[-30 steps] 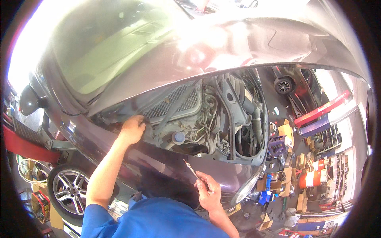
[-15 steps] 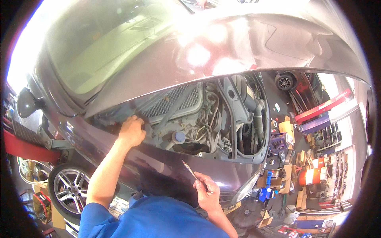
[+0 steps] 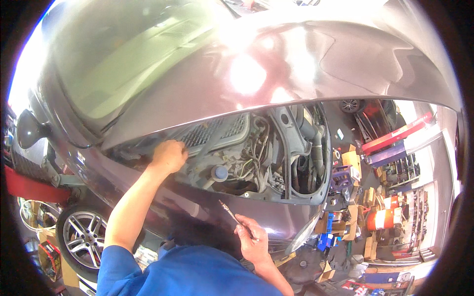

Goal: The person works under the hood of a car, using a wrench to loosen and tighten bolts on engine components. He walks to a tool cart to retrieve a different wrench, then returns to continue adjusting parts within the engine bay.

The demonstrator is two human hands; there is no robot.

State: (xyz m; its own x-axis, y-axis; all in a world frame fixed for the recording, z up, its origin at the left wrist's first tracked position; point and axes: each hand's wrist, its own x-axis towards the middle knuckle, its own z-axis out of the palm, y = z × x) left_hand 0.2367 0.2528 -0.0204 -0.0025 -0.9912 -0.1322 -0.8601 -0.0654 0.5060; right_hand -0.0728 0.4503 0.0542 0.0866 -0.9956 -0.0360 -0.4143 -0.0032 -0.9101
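Note:
My left hand (image 3: pixel 169 157) reaches over the fender into the engine bay, at the edge below the raised hood. Its fingers are curled downward and closed, and what they hold, if anything, is hidden. Beside it are a ribbed grey cover (image 3: pixel 217 132) and a round blue cap (image 3: pixel 220 172). My right hand (image 3: pixel 254 238) grips a slim metal rod-like tool (image 3: pixel 228 211) in front of the dark fender (image 3: pixel 197 207). The tool's narrow tip points up and to the left, clear of the engine.
The raised hood (image 3: pixel 345 64) spans the top of the view. A wheel (image 3: pixel 86 234) and a red lift arm (image 3: pixel 37 187) are at the left. Cardboard boxes (image 3: pixel 351 222), an orange drum (image 3: pixel 380 219) and a red-and-blue lift post (image 3: pixel 395 135) stand to the right.
My left hand has shifted slightly right along the engine bay, fingers still curled. My right hand has moved a little left with the slim tool in it. The view has tilted slightly.

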